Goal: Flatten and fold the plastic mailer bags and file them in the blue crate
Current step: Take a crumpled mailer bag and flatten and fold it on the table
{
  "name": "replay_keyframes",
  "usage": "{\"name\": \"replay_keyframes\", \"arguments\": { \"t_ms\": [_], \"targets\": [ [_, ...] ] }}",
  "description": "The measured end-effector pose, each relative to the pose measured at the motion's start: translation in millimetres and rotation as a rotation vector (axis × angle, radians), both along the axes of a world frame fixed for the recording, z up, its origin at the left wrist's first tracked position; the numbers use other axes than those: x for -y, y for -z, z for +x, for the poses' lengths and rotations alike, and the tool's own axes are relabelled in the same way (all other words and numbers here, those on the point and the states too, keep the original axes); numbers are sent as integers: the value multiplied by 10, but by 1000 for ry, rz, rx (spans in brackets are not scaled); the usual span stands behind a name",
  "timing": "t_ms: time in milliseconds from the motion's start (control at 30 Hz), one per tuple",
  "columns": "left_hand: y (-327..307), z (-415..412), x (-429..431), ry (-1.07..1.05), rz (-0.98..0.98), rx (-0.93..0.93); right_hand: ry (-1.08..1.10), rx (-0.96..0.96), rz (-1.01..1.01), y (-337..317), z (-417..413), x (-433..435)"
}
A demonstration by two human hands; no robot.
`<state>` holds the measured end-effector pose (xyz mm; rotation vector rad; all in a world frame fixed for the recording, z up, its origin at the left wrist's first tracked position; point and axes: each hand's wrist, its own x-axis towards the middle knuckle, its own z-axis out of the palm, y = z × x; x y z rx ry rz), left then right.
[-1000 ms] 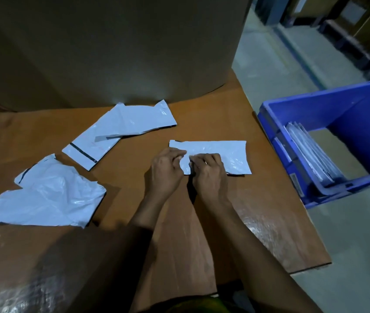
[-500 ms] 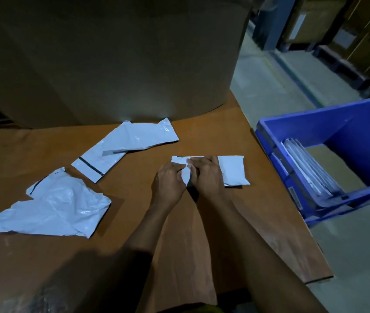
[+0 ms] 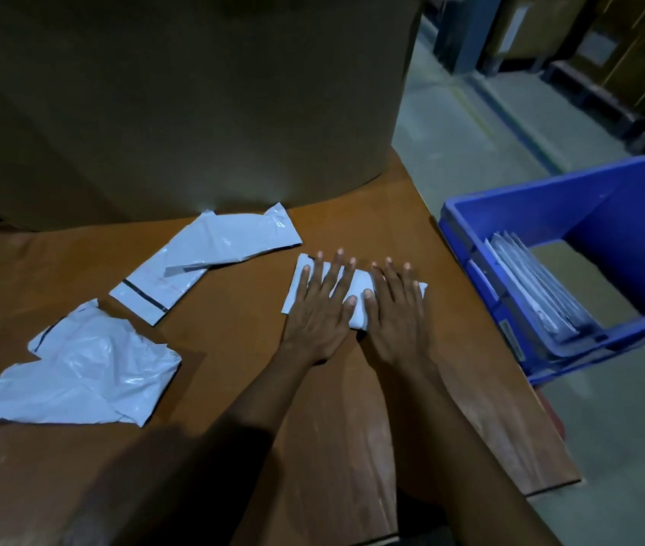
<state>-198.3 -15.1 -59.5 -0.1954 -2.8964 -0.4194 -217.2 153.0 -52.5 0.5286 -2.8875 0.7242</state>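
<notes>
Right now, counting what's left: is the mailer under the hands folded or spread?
Folded: the mailer is a short, doubled strip under flat hands.

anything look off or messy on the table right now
Nothing is damaged or spilled. The crumpled mailer at the table's left is wrinkled and unfolded, and another mailer lies askew. Both hands press flat on the folded mailer.

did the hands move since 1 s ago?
Yes: left hand and right hand opened from pinching to flat, spreading apart across the folded white plastic mailer.
</notes>
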Motion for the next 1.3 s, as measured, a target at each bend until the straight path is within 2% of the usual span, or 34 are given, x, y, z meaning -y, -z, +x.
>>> {"name": "replay_keyframes", "arguments": {
  "t_ms": [233,433,567,667,700,800,867,967,1033,1133,1300],
  "targets": [
    [52,-137,49,-52,-20,211,40,115,52,20,-161,39],
    [133,-50,36,-56,-96,85,81,45,126,87,-38,53],
    [40,-96,47,-18,-107,109,59,126,145,-19,-100,71],
    [-12,-115,153,84,-95,124,-28,291,64,-131,-146,-64],
    [-40,-142,199,131,-90,116,-37,293,28,-174,-151,-127],
    [-136,-258,291,215,-76,89,14,147,-79,-263,-5,-273],
    [-187,-241,248,112,-3,50,44,79,-120,-236,215,-289],
    [-253,135,66,-144,253,-75,107,16,-152,-194,480,-241],
    [-242,452,-114,-178,343,-132,93,-89,-163,-186,515,-223],
    [-171,716,-350,-183,315,-110,7,-207,-148,-163,496,-190],
    [-66,792,-500,-205,50,-160,51,-273,-189,-12,658,-134]
  ]
}}
